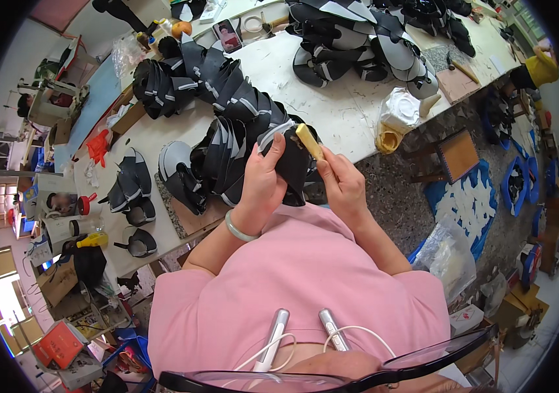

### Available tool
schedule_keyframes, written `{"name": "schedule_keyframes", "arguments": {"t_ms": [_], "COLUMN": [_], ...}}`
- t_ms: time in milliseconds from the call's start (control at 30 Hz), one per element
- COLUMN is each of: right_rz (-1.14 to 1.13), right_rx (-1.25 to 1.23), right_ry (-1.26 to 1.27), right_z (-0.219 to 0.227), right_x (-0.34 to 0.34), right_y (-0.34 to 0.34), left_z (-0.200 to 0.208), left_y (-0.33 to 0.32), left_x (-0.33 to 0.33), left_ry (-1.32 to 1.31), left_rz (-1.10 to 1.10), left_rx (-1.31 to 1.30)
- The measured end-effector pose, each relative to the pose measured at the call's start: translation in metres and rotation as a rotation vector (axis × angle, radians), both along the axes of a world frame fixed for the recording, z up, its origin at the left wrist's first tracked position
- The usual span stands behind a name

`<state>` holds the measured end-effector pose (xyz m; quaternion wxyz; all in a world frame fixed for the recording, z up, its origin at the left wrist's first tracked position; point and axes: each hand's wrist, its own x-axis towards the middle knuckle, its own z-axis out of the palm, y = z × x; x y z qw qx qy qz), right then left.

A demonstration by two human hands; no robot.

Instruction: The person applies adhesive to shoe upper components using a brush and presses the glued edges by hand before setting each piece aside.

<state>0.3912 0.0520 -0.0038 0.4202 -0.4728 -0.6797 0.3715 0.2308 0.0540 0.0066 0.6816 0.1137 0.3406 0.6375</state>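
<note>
My left hand (265, 177) is closed on the edge of a black and grey shoe upper (294, 164), its thumb lying on top near the grey strip. In my right hand (345, 185) is a short, pale yellow brush (308, 141), gripped between thumb and fingers. Its far end rests against or just over the upper's right edge; contact cannot be made out. Close beyond and left of my hands, a row of overlapping black and grey uppers (224, 154) covers part of the white table (263, 69).
A yellow-stained glue pot (389, 139) stands beside a white wrapped container (400, 108) at the table's right edge. More uppers (358, 46) are heaped at the back. A hammer (466, 71) lies at far right. A wooden stool (457, 156) stands on the floor.
</note>
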Motion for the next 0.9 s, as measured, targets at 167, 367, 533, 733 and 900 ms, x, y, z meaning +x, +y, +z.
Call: {"name": "schedule_keyframes", "arguments": {"t_ms": [167,367,533,733,900], "right_rz": [-0.175,0.005,-0.145,-0.071,-0.009], "right_rx": [0.083,0.237,0.232,0.303,0.301], "right_ry": [-0.136,-0.136,-0.155,-0.182,-0.024], "right_z": [-0.021,-0.001,-0.008,-0.005,0.016], "right_x": [0.008,0.0,0.013,0.013,0.01], "right_y": [0.027,0.005,0.024,0.021,0.01], "left_z": [0.005,0.002,0.003,0.0,0.014], "left_y": [-0.007,-0.003,-0.004,-0.004,-0.009], "left_x": [-0.003,-0.01,-0.012,-0.02,-0.013], "left_ry": [-0.032,-0.081,-0.146,-0.159,-0.023], "left_rz": [-0.074,-0.077,-0.098,-0.082,-0.02], "left_rx": [0.002,-0.106,-0.131,-0.144,-0.026]}}
